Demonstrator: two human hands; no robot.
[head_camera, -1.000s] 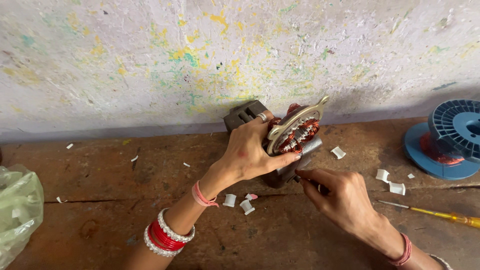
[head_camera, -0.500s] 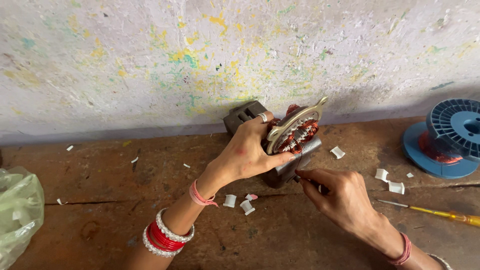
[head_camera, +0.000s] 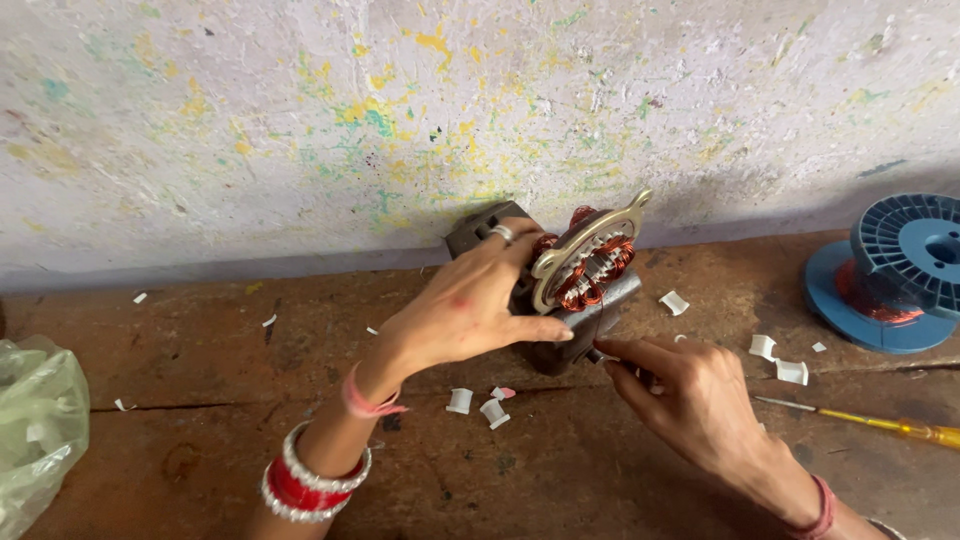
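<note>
— Where does the motor stator (head_camera: 585, 270) sit?
— On the wooden bench (head_camera: 200, 340) against the wall, the left hand (head_camera: 465, 305) clamped around its heavy, rigid frame.
— And the right hand (head_camera: 690, 400)?
— It pinches fine, fragile-looking copper wire beneath.

a single head-worn view looks steeply down and forward from close above the counter (head_camera: 200, 340), facing the paint-flecked wall (head_camera: 300, 120) that fills the upper half. both hands, left (head_camera: 465, 310) and right (head_camera: 690, 400), sit near, just below centre, with forearms entering from the bottom edge.
</note>
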